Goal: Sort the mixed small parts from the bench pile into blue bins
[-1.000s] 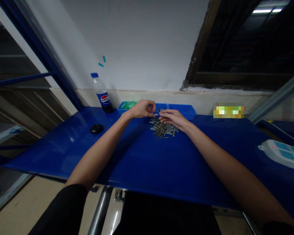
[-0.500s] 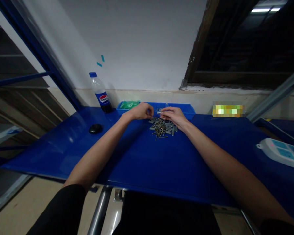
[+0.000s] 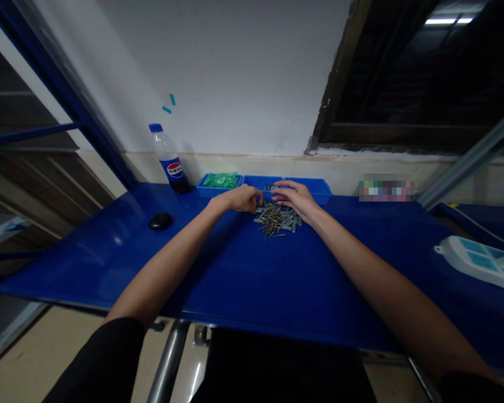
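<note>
A pile of brass-coloured screws (image 3: 273, 219) mixed with small grey plugs (image 3: 292, 220) lies on the blue table (image 3: 252, 280). My left hand (image 3: 244, 198) is at the pile's upper left edge. Its fingers are curled together and pointing down; whatever they grip is hidden. My right hand (image 3: 297, 199) reaches in from the right above the pile, fingers stretched and slightly apart, with nothing visible held. Its fingertips are by the front edge of the middle blue bin (image 3: 254, 180), where several small grey pieces (image 3: 269, 188) show.
The left bin holds a green plastic bag (image 3: 220, 179); the right bin (image 3: 315, 184) stands beside the middle one. A cola bottle (image 3: 174, 168) and a black mouse (image 3: 160, 221) are on the left. A white power strip (image 3: 474, 260) and a blurred-out packet (image 3: 386, 189) are on the right.
The light grey plug between my right fingertips no longer shows there, and those fingers have spread. My left hand has lowered slightly to the pile. The view has shifted a little.
</note>
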`<state>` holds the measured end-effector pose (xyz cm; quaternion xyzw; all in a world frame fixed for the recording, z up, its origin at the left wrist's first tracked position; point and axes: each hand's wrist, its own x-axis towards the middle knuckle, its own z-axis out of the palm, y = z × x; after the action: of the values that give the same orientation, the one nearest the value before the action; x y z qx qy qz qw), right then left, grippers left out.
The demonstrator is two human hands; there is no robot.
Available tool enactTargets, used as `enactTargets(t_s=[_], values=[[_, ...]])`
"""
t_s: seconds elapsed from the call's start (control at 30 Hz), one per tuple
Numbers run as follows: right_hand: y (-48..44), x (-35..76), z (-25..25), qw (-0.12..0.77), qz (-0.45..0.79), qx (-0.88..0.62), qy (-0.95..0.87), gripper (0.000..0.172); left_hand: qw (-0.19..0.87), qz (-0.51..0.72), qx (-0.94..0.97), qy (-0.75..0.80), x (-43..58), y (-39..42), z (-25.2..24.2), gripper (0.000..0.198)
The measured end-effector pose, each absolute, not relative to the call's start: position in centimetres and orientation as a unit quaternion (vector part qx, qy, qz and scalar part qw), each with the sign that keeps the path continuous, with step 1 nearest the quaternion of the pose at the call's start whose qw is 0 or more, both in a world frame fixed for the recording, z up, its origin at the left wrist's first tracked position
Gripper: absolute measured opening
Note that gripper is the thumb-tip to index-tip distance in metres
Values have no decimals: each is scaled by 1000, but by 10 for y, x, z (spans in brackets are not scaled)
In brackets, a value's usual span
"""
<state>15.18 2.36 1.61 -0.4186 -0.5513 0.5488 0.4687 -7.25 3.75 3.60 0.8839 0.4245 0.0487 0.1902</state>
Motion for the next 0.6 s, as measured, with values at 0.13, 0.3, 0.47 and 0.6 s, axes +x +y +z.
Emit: enactTargets(t_s=[0.13, 0.3, 0.47, 0.6], values=[[25, 152, 14, 449, 545, -432, -561, 14, 228, 96, 885, 394, -78, 37, 43, 26], [26, 151, 10, 402, 567, -414, -588, 12, 261, 217, 865, 368, -74, 34, 52, 26], [25, 153, 7, 393, 595, -362, -600, 15, 264, 239, 865, 354, -66, 27, 55, 29], [24, 154, 9, 389, 602, -365, -594, 17, 273, 231, 866, 348, -65, 25, 57, 32]])
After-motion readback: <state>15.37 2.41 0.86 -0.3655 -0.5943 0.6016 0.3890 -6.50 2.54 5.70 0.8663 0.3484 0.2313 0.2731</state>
